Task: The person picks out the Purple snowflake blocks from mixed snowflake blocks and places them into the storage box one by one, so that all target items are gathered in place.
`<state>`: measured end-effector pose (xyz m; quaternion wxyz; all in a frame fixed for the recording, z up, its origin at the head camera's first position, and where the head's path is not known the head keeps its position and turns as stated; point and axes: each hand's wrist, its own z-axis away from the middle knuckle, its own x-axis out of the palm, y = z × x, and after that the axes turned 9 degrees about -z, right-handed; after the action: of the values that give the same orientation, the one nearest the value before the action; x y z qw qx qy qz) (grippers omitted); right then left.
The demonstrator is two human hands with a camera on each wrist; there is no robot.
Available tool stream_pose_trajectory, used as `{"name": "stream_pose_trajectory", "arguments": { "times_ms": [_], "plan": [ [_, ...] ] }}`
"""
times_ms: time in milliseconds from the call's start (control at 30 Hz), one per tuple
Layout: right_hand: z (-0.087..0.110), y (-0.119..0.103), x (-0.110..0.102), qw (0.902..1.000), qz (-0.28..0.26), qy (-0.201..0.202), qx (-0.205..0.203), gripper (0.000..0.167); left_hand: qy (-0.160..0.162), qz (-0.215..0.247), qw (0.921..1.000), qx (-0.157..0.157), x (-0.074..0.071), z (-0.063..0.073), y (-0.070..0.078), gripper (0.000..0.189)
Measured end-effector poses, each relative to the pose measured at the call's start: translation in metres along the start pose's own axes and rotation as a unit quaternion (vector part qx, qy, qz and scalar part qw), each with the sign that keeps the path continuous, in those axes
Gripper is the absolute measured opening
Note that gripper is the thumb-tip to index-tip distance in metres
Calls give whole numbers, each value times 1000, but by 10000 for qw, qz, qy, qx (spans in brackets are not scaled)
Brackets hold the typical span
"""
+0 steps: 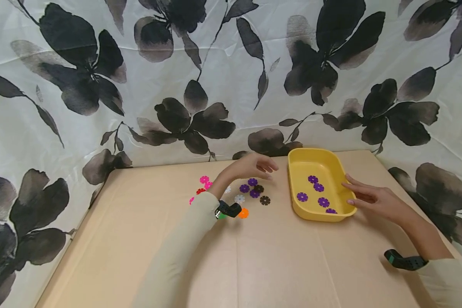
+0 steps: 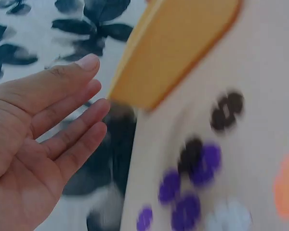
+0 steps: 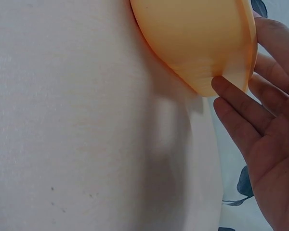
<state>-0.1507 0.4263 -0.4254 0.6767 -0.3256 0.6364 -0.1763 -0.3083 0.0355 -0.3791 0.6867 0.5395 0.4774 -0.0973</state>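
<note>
My left hand [image 1: 254, 166] hovers over the far part of the table with loosely bent fingers and nothing held. In the left wrist view its palm and apart fingers show. Below it lie small flower-shaped discs: purple ones [image 1: 244, 188], dark brown ones [image 1: 265, 200] and white ones [image 1: 239, 199]. To its right stands a yellow tray [image 1: 298, 211] with several purple flower discs [image 1: 318, 187] on its floor. My right hand [image 1: 379, 201] rests its fairly straight fingers on the tray's right rim. Part of those fingers is hidden by the tray in the right wrist view.
Pink discs [image 1: 204, 179], a red disc [image 1: 201, 191], an orange disc [image 1: 244, 213] and a partly covered green disc [image 1: 222, 216] lie around my left forearm. A floral cloth [image 1: 254, 115] hangs behind the wooden table [image 1: 277, 265]. The tray stands near the table's far right corner.
</note>
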Motion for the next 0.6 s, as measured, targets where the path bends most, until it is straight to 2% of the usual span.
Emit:
{"name": "stream_pose_trajectory", "arguments": {
  "times_ms": [167, 300, 433, 600],
  "plan": [
    [2, 2, 0, 9999, 5, -3, 129, 65, 201, -131, 9993, -280, -7, 32, -24, 34],
    [3, 4, 0, 9999, 28, 25, 104, 64, 443, -72, 9971, -610, -5, 52, -37, 34],
    [4, 5, 1, 10000, 29, 37, 70, 64, 617, 122, 9942, -875, 1, 63, -47, 34],
    [0, 3, 4, 9999, 67, 83, 81, 64, 572, 36, 9919, -1136, 9, 69, -57, 37]
  ]
}}
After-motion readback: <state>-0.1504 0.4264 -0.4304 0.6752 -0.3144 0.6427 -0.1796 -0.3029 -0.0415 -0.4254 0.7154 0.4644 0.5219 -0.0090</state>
